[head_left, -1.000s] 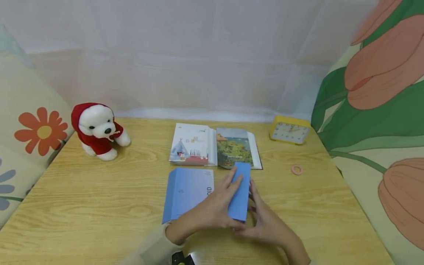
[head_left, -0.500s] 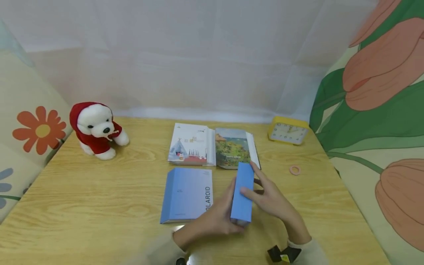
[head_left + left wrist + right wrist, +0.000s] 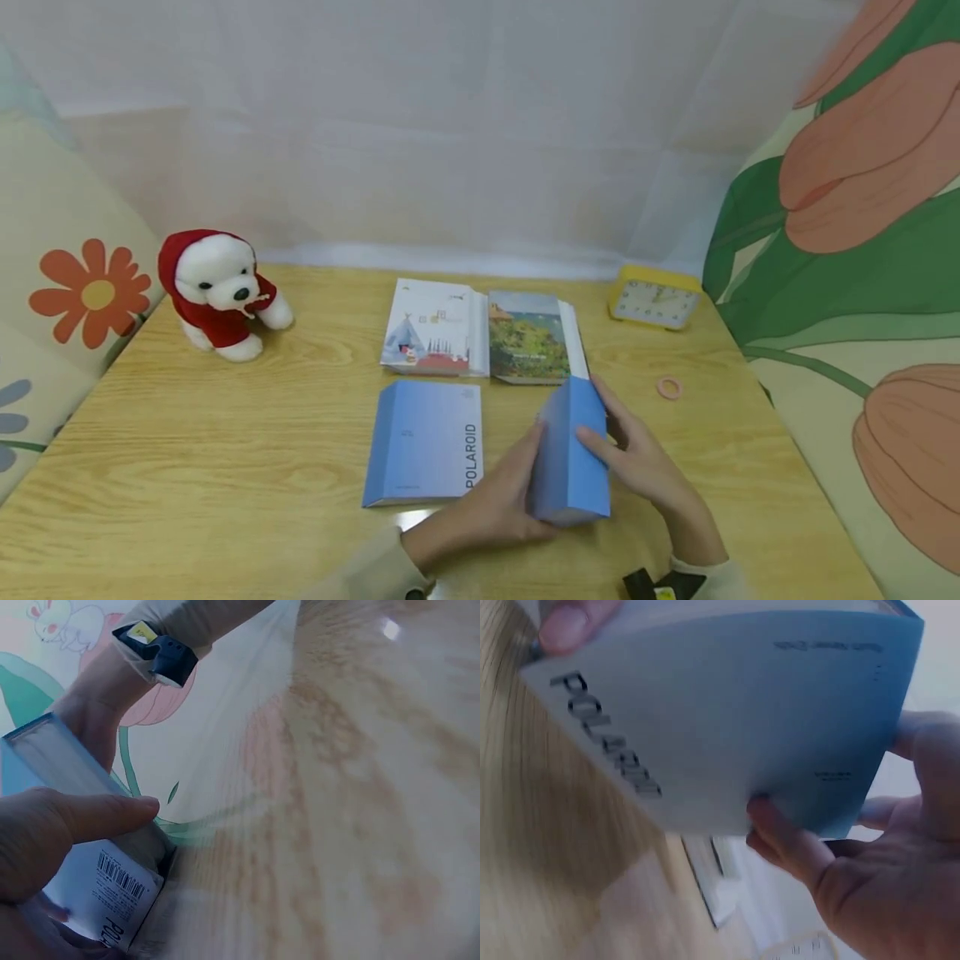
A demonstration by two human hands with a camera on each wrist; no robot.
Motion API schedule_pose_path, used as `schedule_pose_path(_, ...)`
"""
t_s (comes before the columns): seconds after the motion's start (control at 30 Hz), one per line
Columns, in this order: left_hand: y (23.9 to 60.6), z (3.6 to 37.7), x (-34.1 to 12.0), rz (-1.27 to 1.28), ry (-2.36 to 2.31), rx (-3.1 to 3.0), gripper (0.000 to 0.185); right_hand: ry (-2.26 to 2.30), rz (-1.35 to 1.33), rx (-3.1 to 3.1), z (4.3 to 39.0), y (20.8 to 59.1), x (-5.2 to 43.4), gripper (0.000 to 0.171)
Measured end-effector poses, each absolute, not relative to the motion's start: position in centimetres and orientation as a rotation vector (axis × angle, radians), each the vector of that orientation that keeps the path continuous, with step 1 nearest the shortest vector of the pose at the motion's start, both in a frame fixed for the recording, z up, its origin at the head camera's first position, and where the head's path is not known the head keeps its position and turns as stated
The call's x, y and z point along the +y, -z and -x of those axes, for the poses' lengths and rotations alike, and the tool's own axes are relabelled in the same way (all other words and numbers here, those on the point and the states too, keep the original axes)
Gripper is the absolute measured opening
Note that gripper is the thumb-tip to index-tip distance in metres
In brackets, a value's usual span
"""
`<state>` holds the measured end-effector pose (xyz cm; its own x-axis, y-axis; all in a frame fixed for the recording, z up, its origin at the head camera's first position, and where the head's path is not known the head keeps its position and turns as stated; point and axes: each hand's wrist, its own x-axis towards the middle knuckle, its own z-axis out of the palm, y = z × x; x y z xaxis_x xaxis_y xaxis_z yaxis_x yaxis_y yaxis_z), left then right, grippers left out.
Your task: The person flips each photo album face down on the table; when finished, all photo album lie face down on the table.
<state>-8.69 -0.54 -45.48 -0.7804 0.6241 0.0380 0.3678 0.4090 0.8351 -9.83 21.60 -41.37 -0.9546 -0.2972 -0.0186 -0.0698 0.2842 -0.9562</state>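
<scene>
Both hands hold a thick blue photo album [image 3: 587,450] on its edge, spine up and leaning, at the front right of the table. My left hand [image 3: 498,492] grips its left side near the lower corner; in the left wrist view the thumb [image 3: 112,816] lies across the page edges. From the right, my right hand [image 3: 637,458] pinches it, thumb on the spine and fingers against the far cover. That cover, lettered POLAROID, shows in the right wrist view. A matching blue album [image 3: 427,442] lies flat to the left, POLAROID along its right side.
Behind lie a white album [image 3: 427,325] with a tent picture and a landscape-covered album [image 3: 527,337], side by side. A yellow clock [image 3: 655,297] and a pink ring [image 3: 670,388] are at right. A white plush dog [image 3: 225,292] in red sits at left.
The held album has shifted right and leaned over, so its left cover now shows. My left fingers have left the spine, and my right thumb has come onto it.
</scene>
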Motion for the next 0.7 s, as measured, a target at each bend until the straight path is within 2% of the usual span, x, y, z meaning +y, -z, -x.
schedule_pose_path(0.13,45.4,8.5,-0.1,-0.901,-1.070,2.528,0.118,1.760,0.293,2.345,9.2,41.7,23.1,0.074)
schedule_pose_path(0.37,45.2,7.9,1.0,-0.984,-0.696,2.774,0.107,1.507,0.092,2.535,8.7,42.4,23.5,0.094)
schedule_pose_path(0.7,45.2,7.6,1.6,-1.021,-0.545,2.843,0.099,1.369,0.037,2.631,8.1,43.7,23.0,0.079)
